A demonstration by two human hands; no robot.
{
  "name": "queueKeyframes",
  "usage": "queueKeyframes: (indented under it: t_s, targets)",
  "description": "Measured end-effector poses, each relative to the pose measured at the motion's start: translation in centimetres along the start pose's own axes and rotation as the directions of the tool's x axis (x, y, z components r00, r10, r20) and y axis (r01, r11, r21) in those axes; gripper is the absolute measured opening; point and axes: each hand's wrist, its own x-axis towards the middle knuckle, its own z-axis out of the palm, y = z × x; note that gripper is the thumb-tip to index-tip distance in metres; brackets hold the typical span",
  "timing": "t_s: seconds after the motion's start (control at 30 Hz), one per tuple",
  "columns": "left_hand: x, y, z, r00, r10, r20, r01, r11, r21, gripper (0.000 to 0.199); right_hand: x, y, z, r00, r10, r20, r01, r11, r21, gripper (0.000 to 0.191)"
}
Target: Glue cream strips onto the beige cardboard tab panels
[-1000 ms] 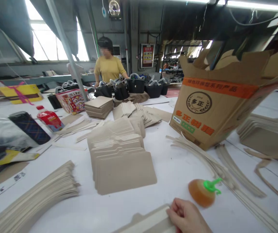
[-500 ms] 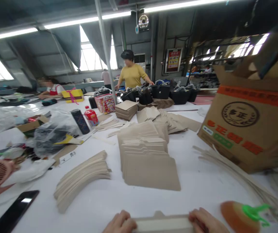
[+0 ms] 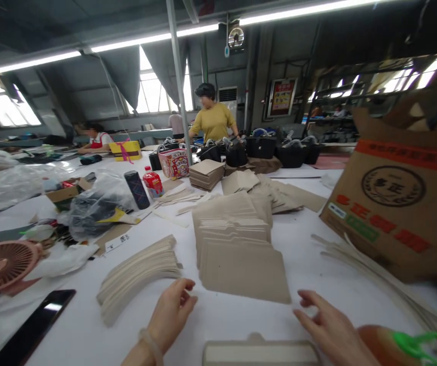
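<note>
My left hand [image 3: 174,307], with a pale band at the wrist, hovers over the white table between the curved stack of grey strips [image 3: 140,274] and the pile of flat grey boards [image 3: 244,267]. Its fingers are apart and hold nothing. On the other side, my right hand [image 3: 323,320] is also empty, thumb and fingers spread, near the boards' lower right corner. Between and below both hands lies a grey piece with a paler strip on it [image 3: 260,353], cut off by the bottom edge of the view. Neither hand touches it.
A large cardboard box [image 3: 389,203] stands at right, above long strips [image 3: 374,274] and an orange bottle with a green top [image 3: 382,343]. At left are a phone [image 3: 33,325], a pink fan [image 3: 2,264] and plastic bags [image 3: 99,208]. A person [image 3: 212,122] stands beyond black bags.
Both hands have let go of the grey piece at the bottom and moved up and forward, their fingers now open. The camera view has shifted slightly.
</note>
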Motion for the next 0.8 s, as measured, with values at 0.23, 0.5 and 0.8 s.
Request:
queueKeyframes:
  t_s: [0.23,0.5,0.8]
  targets:
    - [3.8,0.2,4.4,0.998,-0.013,-0.067,0.004,0.991,-0.130,0.039,4.5,-3.6,1.7,0.989,0.050,-0.137,-0.061,0.995,-0.076,0.012]
    - [3.8,2.0,3.5,0.975,-0.211,-0.069,0.176,0.926,-0.334,0.041,2.8,-5.6,-0.2,0.990,0.052,-0.130,-0.027,0.982,0.186,0.017]
    - [-6.6,3.3,1.3,0.882,-0.341,0.326,0.470,0.695,-0.544,0.054,-6.4,-3.1,-3.5,0.932,0.213,0.292,-0.335,0.812,0.478,0.036]
